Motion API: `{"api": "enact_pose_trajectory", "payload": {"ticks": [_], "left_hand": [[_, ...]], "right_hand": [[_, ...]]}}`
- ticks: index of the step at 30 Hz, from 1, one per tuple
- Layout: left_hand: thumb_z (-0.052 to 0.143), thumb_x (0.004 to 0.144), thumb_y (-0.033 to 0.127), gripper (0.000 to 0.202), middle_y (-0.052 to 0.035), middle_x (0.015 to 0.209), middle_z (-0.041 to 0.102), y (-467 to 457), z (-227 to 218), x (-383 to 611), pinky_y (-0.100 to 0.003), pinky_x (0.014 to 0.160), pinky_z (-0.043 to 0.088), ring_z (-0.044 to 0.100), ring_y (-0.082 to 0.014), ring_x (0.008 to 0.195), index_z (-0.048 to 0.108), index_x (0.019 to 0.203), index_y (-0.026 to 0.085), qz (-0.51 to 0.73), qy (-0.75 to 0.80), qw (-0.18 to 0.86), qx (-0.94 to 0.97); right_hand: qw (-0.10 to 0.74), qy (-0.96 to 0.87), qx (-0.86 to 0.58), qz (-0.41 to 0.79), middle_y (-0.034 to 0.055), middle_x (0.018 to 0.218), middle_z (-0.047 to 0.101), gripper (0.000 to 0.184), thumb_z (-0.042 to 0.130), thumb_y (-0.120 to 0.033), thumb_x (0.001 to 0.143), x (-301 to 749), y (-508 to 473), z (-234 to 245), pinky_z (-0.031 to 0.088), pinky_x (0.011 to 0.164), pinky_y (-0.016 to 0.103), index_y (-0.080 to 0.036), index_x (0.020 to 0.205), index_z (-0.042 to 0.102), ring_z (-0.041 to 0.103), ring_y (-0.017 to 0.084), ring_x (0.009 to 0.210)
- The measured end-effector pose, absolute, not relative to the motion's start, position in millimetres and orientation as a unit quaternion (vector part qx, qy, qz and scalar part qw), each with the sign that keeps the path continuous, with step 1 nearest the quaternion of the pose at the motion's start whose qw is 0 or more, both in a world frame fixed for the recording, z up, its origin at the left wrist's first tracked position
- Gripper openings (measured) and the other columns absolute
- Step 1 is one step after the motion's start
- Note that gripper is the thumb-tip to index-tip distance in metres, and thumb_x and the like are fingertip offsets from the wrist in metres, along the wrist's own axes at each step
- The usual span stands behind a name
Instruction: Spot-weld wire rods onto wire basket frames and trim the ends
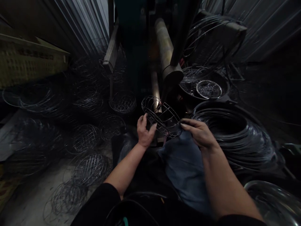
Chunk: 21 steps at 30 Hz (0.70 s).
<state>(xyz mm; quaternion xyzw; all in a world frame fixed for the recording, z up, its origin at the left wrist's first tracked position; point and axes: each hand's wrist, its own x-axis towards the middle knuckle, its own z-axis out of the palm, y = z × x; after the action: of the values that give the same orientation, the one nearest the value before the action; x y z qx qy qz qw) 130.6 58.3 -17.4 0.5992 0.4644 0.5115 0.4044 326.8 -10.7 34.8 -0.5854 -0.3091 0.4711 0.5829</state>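
A round wire basket is held tilted in front of the machine, around the end of its lower metal rod. My right hand pinches the basket's rim on the right between thumb and fingers. At the basket's left edge is my left hand, thumb and fingers spread apart. Whether those fingertips touch the wire cannot be made out. Above the basket a thick metal cylinder juts from the dark machine. The rod is partly hidden behind the wires.
Several wire baskets lie stacked on the floor at left. A large coil of wire stands at right, with a round pan behind it holding wire rings and a small dish of metal pieces. A yellow crate is at far left.
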Motion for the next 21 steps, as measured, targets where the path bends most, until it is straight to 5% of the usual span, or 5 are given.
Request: {"api": "enact_pose_trajectory", "payload": {"ticks": [5, 10, 21], "left_hand": [[0.074, 0.068, 0.037, 0.067, -0.0154, 0.131, 0.058, 69.4, -44.4, 130.6, -0.048, 0.111, 0.035, 0.048, -0.0329, 0.129, 0.056, 0.129, 0.018, 0.478, 0.37, 0.229, 0.763], [0.072, 0.074, 0.037, 0.058, -0.0114, 0.121, 0.066, 67.6, -45.9, 138.6, -0.043, 0.104, 0.045, 0.061, -0.0267, 0.114, 0.057, 0.127, 0.021, 0.516, 0.389, 0.292, 0.705], [0.062, 0.085, 0.031, 0.03, -0.0069, 0.116, 0.068, 77.5, -40.0, 136.9, -0.043, 0.107, 0.043, 0.058, -0.0238, 0.118, 0.068, 0.114, 0.026, 0.496, 0.342, 0.282, 0.746]], "right_hand": [[0.626, -0.263, -0.589, 0.438, 0.0008, 0.068, 0.069, 0.035, 0.09, -0.032, 0.038, 332.2, -24.8, 3.6, 0.051, 0.064, 0.029, -0.02, 0.067, 0.073, 0.062, 0.014, 0.065], [0.642, -0.263, -0.569, 0.441, 0.001, 0.064, 0.068, 0.036, 0.091, -0.033, 0.037, 323.0, -24.6, 9.2, 0.053, 0.063, 0.033, -0.02, 0.065, 0.072, 0.063, 0.016, 0.06], [0.644, -0.288, -0.584, 0.401, 0.0014, 0.073, 0.071, 0.032, 0.088, -0.034, 0.048, 309.6, -20.5, 21.6, 0.052, 0.068, 0.031, -0.021, 0.073, 0.075, 0.063, 0.016, 0.068]]}}
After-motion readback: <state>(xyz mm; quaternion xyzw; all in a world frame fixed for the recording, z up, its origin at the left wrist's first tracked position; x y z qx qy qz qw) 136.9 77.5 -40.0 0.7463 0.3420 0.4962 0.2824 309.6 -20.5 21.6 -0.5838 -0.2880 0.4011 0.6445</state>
